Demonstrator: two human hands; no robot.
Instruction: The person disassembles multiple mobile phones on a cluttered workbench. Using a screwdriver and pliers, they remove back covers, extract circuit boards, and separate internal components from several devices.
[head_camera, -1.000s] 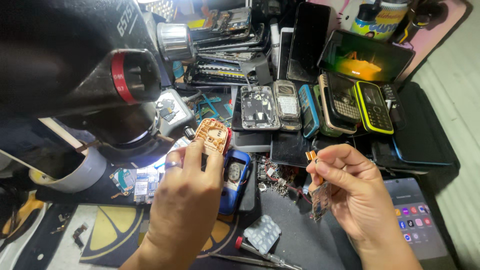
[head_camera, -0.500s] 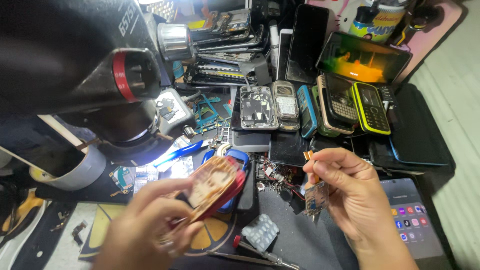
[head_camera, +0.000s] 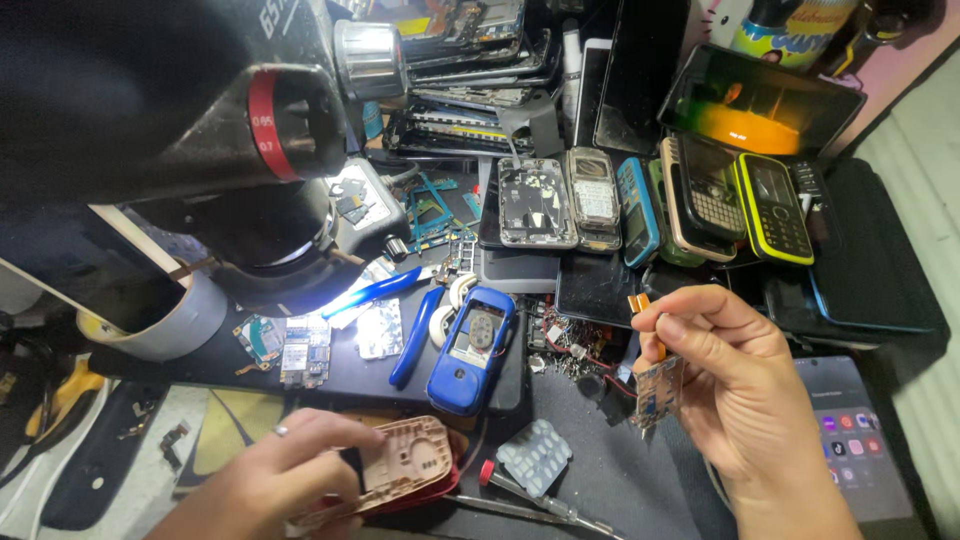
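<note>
While our left hand (head_camera: 285, 480) closed its fingers on the tan phone frame (head_camera: 400, 465) below-left of the blue phone shell (head_camera: 470, 350), our right hand (head_camera: 735, 385) pinched a small circuit board (head_camera: 658, 388) to that shell's right. We judged both light, stiff and fragile, best gripped by their edges.

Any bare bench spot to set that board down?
Dark mat patch between blue phone, keypad and right hand is the barest, though loose screws edge its top. Left hand presses the tan shell down. The phone row above is packed.
</note>
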